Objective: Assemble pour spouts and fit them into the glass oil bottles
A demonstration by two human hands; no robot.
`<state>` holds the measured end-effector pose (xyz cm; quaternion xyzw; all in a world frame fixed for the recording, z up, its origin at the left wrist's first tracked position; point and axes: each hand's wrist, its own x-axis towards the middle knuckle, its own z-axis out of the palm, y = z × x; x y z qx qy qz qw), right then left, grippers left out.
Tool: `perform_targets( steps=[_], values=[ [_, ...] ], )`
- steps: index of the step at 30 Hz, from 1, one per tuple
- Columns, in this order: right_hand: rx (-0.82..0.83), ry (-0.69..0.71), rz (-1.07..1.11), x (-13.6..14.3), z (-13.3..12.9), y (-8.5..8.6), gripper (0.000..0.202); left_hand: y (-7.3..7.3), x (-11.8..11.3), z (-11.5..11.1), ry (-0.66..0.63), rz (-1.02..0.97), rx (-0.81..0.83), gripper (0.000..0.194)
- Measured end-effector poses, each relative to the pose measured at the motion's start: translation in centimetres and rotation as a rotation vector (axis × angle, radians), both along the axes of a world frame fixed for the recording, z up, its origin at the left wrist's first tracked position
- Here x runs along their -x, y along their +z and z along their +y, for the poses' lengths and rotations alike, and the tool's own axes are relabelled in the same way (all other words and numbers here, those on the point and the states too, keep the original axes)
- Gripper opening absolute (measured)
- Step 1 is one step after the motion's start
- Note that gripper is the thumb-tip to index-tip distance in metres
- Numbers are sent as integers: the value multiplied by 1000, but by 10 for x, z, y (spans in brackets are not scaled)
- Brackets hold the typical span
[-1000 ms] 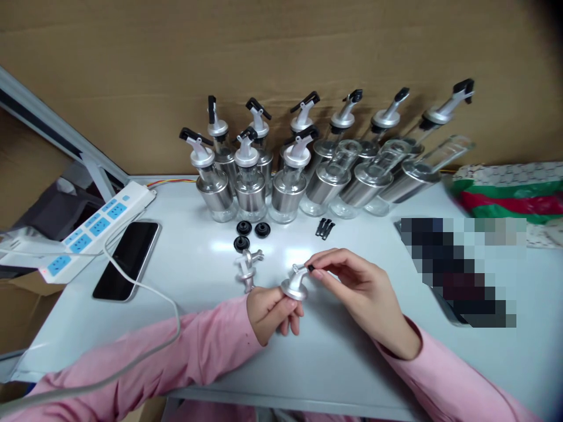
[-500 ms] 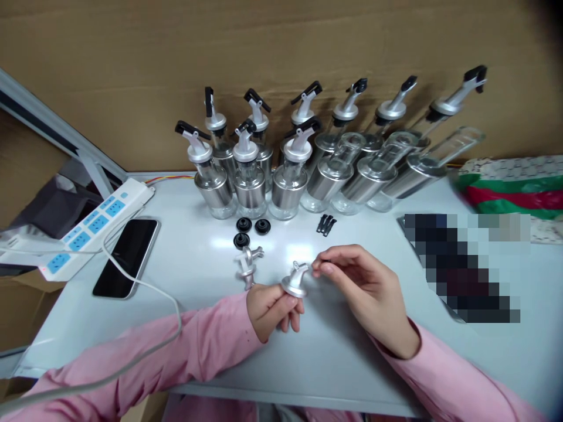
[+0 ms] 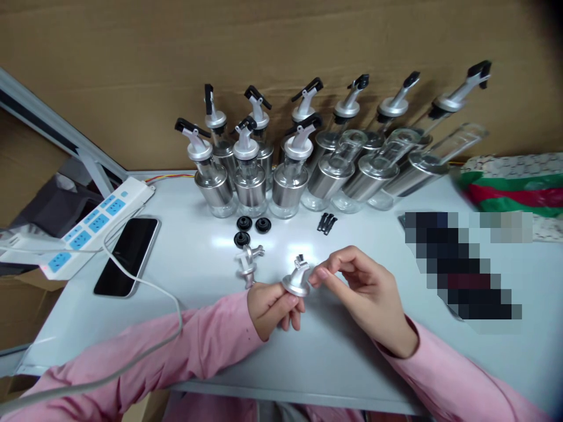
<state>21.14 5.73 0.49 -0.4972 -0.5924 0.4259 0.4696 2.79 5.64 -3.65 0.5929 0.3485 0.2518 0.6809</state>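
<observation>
My left hand [image 3: 275, 308] is closed on the round base of a silver bottle pourer spout [image 3: 297, 282], holding it upright above the table. A small black piece [image 3: 301, 257] shows at the top of the spout. Close at the spout's right side is my right hand [image 3: 363, 293], thumb and forefinger pinched together; whether anything sits between the fingertips is hidden. Left of the held spout lie silver pourer spouts [image 3: 247, 266]. Behind them are three black ring-shaped stoppers [image 3: 263, 225]. Several small black levers [image 3: 326, 223] lie together beyond my right hand.
Several glass bottles with steel sleeves [image 3: 288, 190] stand along the cardboard back wall, many with pourers fitted. A power strip [image 3: 97, 225], a phone [image 3: 127, 257] and a white cable [image 3: 152, 285] are at the left. A green-and-red patterned bag [image 3: 519, 193] lies at right.
The small dark piece at my right fingertips no longer shows there, and a black piece now shows on the spout's top. My right fingertips have moved slightly left and down beside the spout.
</observation>
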Motion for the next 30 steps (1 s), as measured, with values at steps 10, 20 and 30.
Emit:
perform_targets(
  steps=[10, 20, 30],
  values=[
    [-359, 195, -773, -8, 15, -10, 23, 2, -1, 0, 7, 13, 2, 53],
    [-245, 194, -625, -6, 14, -9, 15, -1, -1, -1, 9, 2, 0, 53],
    [-160, -51, -93, -5, 4, 0, 9, 12, -1, 1, 5, 59, -30, 43]
  ],
)
